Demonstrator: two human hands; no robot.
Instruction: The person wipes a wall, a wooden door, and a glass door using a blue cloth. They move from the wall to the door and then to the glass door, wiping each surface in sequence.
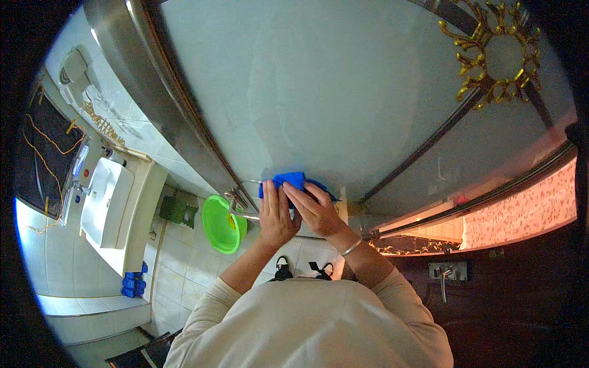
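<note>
A blue cloth (291,178) lies bunched against a large pale glass panel (331,92) of a door. My left hand (278,220) presses the cloth with its fingers straight and close together. Angled in from the right, my right hand (322,215) also has its fingers on the cloth, and the two hands nearly touch. Palms and fingertips are partly hidden, and part of the cloth sits beneath the fingers. Just left of my left hand is a metal door handle (234,202), fixed to the brown door frame (170,92).
A green plastic basin (214,225) stands on the tiled floor (193,267), left of my feet. Further left is a white washbasin (108,202) with a faucet. Blue rolled items (134,283) are stacked below it. A wooden door (501,313) with a lever handle (444,280) is at the right.
</note>
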